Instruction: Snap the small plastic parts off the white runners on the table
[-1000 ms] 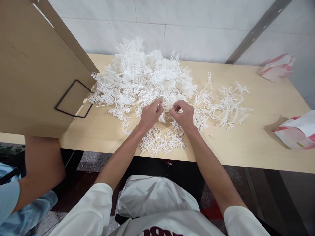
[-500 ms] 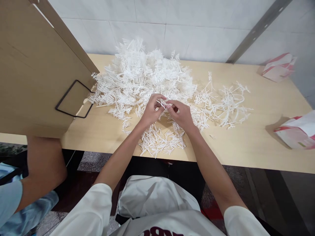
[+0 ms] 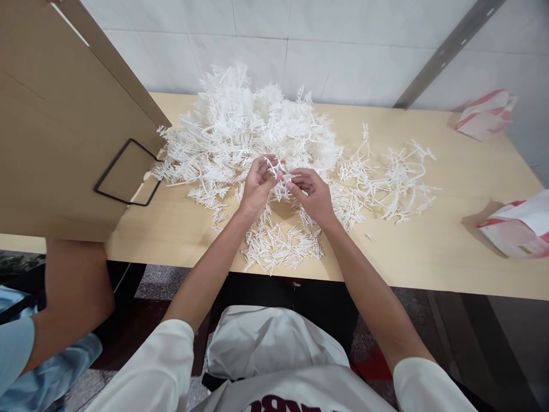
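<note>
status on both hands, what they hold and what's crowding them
Left hand holding white branched piece. Right hand close beside it, grip unclear. White pile just beyond, loose white bits on near side.

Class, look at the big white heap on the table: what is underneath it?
Pale tabletop shows around the white heap; anything under its middle is covered and cannot be seen.

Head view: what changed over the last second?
Left hand shifted slightly forward; a white sprig now shows clearly in it. Right hand moved slightly forward and left; its grip is unclear. The white heap and cardboard stayed put.
</note>
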Available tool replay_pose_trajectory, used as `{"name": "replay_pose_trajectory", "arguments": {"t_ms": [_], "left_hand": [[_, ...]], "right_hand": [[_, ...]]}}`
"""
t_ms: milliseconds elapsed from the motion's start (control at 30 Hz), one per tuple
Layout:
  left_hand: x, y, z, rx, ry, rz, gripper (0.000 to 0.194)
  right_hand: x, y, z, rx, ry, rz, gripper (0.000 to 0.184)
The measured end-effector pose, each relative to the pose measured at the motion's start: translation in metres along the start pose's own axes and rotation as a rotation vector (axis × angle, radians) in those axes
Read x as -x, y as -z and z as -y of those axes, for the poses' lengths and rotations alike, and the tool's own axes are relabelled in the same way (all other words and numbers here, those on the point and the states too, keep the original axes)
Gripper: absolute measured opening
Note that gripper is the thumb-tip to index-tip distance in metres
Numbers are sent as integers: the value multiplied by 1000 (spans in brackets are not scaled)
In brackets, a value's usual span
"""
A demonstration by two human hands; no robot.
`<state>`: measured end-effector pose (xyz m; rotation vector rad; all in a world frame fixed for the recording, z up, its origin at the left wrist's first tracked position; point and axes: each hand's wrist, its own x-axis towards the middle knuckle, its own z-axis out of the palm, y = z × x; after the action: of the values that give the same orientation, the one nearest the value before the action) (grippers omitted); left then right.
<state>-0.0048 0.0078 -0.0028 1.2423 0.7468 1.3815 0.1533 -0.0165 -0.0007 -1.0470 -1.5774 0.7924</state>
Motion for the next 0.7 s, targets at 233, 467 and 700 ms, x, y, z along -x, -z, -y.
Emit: {"name": "replay_pose_trajectory", "arguments": {"t_ms": [233,467,700], "left_hand": [[5,-7,-11,-188,247,26,36],[6,-1,-2,-272,166,129,40],[1,9,-2,-526,130,204,34]], "right_hand": [[1,3,6,80,-23,-107,23],[-2,4,5,165,23,-71,20],[-3,9,2,132,-39,91,26]]}}
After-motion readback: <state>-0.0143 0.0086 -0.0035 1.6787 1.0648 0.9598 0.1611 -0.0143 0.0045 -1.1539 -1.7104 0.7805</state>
